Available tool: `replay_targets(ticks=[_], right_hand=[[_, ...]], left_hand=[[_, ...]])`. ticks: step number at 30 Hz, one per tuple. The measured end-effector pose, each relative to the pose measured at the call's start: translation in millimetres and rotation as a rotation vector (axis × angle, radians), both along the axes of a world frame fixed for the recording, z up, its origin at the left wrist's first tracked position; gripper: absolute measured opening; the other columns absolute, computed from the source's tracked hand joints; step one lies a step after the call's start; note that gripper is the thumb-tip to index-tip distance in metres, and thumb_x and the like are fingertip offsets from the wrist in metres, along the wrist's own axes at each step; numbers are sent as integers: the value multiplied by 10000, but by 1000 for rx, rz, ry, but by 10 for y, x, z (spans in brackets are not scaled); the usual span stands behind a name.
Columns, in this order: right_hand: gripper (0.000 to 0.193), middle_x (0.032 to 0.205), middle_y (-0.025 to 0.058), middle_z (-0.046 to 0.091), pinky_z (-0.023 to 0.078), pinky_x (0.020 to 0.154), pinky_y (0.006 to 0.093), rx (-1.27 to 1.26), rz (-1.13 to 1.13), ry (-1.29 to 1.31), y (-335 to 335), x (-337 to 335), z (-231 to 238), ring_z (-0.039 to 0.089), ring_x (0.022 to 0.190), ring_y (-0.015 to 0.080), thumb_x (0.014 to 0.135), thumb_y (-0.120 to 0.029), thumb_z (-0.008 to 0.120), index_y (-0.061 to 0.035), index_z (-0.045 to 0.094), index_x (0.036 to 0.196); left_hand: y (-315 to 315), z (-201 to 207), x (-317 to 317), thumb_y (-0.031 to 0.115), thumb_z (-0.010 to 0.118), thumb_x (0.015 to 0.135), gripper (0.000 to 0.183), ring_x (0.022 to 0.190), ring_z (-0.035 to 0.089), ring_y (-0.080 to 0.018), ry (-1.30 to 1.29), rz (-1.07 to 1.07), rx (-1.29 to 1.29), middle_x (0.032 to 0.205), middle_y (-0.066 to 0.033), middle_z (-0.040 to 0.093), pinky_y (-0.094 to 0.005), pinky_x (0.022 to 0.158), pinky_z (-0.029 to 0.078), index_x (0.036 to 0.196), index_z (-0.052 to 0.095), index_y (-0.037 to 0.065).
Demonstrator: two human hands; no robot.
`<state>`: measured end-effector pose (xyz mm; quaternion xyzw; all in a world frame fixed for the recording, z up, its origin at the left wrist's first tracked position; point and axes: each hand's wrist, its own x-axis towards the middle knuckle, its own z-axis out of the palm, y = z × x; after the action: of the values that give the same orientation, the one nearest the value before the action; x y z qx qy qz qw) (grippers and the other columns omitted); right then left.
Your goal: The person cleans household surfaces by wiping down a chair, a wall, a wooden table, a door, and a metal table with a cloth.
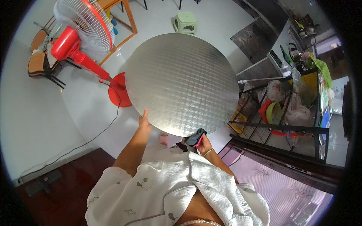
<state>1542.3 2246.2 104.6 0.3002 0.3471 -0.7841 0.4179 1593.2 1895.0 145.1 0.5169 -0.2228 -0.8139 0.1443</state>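
A round metal table top (182,81) with a dimpled pattern fills the middle of the view. My left hand (143,121) rests against its near left rim, thumb up along the edge, holding nothing. My right hand (202,143) is at the near rim, closed around a dark cloth (195,137) with a pink part showing. The cloth touches the table's front edge.
A red and white standing fan (81,35) stands left of the table, its cable running across the white floor. A green stool (185,22) is beyond the table. A black metal rack (286,124) with bags and bowls stands to the right. Chairs (41,62) are far left.
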Motion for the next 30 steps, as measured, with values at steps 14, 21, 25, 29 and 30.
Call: replay_targets(ticks=[14,21,25,29,30], right_hand=[[469,1216,173,629,512,964,537,304,-25,-32,-401,156,175,621,1118,346,1034,-425,392,-15,533,1213],[479,1129,179,659,529,891,575,224,32,-9,-354,305,38,654,1032,366,1019,-451,383,-31,551,1179],[417,1126,123,663,548,886,523,423,-24,19,-337,535,14,661,1023,311,1035,-409,394,-59,539,1208],[459,1085,95,629,577,732,476,456,-131,35,-392,861,91,661,889,248,950,-313,585,-141,391,1328],[481,1082,99,614,580,712,464,518,-156,88,-384,939,32,656,876,249,936,-293,600,-142,372,1332]], left_hand=[[143,-97,739,125,574,920,368,1094,570,-286,116,-97,3,1261,-109,550,-498,978,445,1268,485,43],[63,-513,1041,266,645,895,417,1154,542,-260,55,-168,258,1198,-95,587,-497,1029,365,1231,529,47],[98,-420,1150,291,666,882,464,1214,515,-332,-201,-94,285,1260,-151,570,-552,1067,336,1218,502,16],[40,-52,1512,306,678,874,538,1273,468,-400,-84,-315,308,1322,-223,497,-587,1104,294,1196,389,-13],[-21,-110,1609,307,672,879,570,1297,448,-395,-36,-366,390,1336,-235,479,-589,1108,292,1216,367,-36]])
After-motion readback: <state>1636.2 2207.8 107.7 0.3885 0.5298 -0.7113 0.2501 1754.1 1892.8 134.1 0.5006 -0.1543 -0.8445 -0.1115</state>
